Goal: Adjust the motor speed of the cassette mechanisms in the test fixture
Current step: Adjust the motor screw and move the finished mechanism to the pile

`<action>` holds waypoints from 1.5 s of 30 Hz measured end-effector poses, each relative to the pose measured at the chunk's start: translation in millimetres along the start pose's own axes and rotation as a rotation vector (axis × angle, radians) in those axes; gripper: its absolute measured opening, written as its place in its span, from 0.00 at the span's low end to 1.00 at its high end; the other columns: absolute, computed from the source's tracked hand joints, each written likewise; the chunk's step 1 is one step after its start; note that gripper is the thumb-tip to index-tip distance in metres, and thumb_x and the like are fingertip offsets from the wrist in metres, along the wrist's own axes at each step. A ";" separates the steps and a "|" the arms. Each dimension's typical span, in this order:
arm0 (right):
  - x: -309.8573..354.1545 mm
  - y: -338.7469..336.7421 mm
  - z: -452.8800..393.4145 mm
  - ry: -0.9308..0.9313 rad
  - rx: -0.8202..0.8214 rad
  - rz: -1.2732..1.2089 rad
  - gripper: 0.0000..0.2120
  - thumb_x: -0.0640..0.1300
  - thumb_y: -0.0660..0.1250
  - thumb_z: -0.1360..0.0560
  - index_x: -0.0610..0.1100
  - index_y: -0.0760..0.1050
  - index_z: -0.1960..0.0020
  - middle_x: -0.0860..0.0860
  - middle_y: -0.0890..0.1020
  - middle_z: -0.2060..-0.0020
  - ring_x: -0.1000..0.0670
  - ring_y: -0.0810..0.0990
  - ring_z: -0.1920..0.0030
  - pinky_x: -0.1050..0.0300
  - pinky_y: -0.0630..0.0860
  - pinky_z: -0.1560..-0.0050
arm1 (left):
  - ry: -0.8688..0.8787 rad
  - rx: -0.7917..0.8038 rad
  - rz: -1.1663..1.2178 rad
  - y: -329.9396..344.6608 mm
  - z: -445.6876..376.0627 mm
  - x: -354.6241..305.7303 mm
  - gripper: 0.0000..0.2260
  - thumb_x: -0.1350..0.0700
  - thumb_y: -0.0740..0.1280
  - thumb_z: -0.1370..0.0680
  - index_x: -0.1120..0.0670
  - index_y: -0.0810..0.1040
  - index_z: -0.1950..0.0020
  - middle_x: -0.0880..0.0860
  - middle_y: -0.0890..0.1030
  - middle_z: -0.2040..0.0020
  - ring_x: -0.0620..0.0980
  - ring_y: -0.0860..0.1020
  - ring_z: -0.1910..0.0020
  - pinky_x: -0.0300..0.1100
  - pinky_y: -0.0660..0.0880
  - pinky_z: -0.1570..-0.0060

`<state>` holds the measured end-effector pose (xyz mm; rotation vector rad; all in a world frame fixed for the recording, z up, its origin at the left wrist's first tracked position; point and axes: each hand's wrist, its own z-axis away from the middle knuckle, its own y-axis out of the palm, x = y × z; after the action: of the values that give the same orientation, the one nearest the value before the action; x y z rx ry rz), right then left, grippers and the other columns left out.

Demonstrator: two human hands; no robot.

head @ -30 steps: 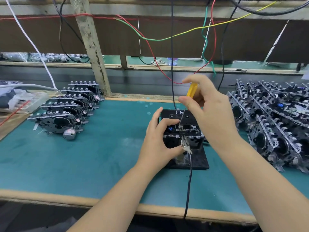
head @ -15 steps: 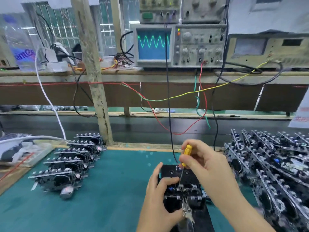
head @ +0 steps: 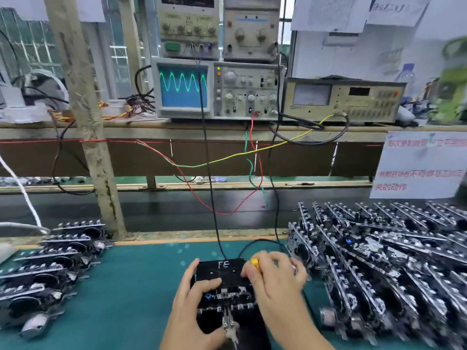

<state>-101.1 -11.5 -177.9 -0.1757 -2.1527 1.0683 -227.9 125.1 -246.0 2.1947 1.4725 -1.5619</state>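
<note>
A black test fixture (head: pixel 222 267) marked "FE" sits on the green mat near the front, with a cassette mechanism (head: pixel 227 298) seated in it. My left hand (head: pixel 194 306) grips the mechanism from the left, thumb on its near edge. My right hand (head: pixel 275 281) holds a small yellow-handled screwdriver (head: pixel 254 262) at the fixture's right side; its tip is hidden. A clip with a black lead (head: pixel 228 324) hangs on the mechanism's near edge. The oscilloscope (head: pixel 217 89) on the shelf shows a green sine wave.
Rows of cassette mechanisms lie at the left (head: pixel 50 269) and a larger stack at the right (head: pixel 391 263). Coloured wires (head: pixel 227 157) hang from the shelf to the fixture. A wooden post (head: pixel 86 122) stands left of centre. More instruments (head: pixel 343 99) line the shelf.
The view has tilted up, bringing the oscilloscope and upper instruments into sight. My right hand with the screwdriver has dropped from above the mechanism to the fixture's right side. My left hand stays on the mechanism.
</note>
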 end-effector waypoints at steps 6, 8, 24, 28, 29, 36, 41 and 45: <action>-7.9 19.6 12.3 0.017 -0.027 -0.181 0.15 0.62 0.46 0.19 0.61 0.70 0.48 0.69 0.73 0.47 0.65 0.62 0.36 0.58 0.44 0.31 | -0.027 0.013 -0.016 -1.1 -0.3 -4.4 0.35 0.37 0.77 0.45 0.28 0.72 0.39 0.29 0.54 0.23 0.27 0.64 0.31 0.41 0.69 0.41; -8.0 18.1 15.7 0.037 0.018 -0.227 0.08 0.59 0.49 0.19 0.63 0.67 0.47 0.70 0.71 0.45 0.66 0.59 0.36 0.54 0.45 0.30 | -0.028 0.005 -0.005 -1.4 0.2 -6.3 0.34 0.37 0.77 0.45 0.28 0.73 0.40 0.28 0.55 0.24 0.27 0.64 0.31 0.41 0.69 0.40; -9.2 -0.5 28.3 0.035 0.223 -0.358 0.10 0.63 0.57 0.20 0.64 0.61 0.41 0.62 0.75 0.51 0.59 0.75 0.50 0.58 0.72 0.48 | -0.037 0.004 0.006 -0.8 0.8 -7.7 0.34 0.36 0.78 0.45 0.31 0.74 0.40 0.29 0.56 0.23 0.35 0.64 0.27 0.45 0.68 0.35; -9.8 -1.2 27.5 0.035 0.227 -0.368 0.09 0.60 0.56 0.20 0.63 0.62 0.41 0.56 0.76 0.49 0.55 0.76 0.50 0.54 0.73 0.46 | -0.036 0.015 0.022 -0.2 0.9 -6.7 0.34 0.49 0.84 0.42 0.30 0.74 0.41 0.29 0.57 0.24 0.35 0.65 0.28 0.44 0.67 0.35; -9.9 -1.5 27.5 0.037 0.227 -0.370 0.09 0.60 0.56 0.20 0.63 0.62 0.41 0.56 0.76 0.49 0.55 0.76 0.50 0.54 0.73 0.47 | -0.038 0.017 0.022 -0.1 1.1 -6.3 0.35 0.51 0.85 0.41 0.29 0.74 0.41 0.29 0.57 0.24 0.36 0.66 0.28 0.44 0.68 0.35; -9.7 -2.7 27.9 0.034 0.246 -0.337 0.12 0.54 0.59 0.22 0.65 0.60 0.42 0.59 0.74 0.53 0.58 0.72 0.59 0.57 0.70 0.57 | -0.058 0.035 0.014 -1.7 -1.1 -7.8 0.35 0.52 0.85 0.40 0.29 0.73 0.41 0.29 0.57 0.24 0.36 0.65 0.27 0.43 0.67 0.36; -9.2 -4.4 27.0 0.046 0.269 -0.327 0.17 0.51 0.61 0.26 0.65 0.60 0.41 0.60 0.71 0.52 0.57 0.69 0.65 0.56 0.69 0.62 | -0.052 0.050 0.027 -1.2 0.1 -11.5 0.34 0.54 0.85 0.40 0.29 0.74 0.42 0.28 0.57 0.25 0.23 0.61 0.32 0.41 0.66 0.38; -9.1 -3.2 27.4 0.050 0.266 -0.323 0.18 0.51 0.62 0.26 0.64 0.60 0.40 0.60 0.72 0.52 0.57 0.68 0.66 0.56 0.68 0.62 | -0.050 0.043 0.022 -1.4 1.2 -12.8 0.34 0.54 0.84 0.39 0.30 0.74 0.42 0.28 0.57 0.25 0.23 0.63 0.33 0.38 0.68 0.42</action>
<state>-111.8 -34.9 -191.5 0.2571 -1.8903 1.1292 -230.0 117.0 -236.2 2.1696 1.4092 -1.6440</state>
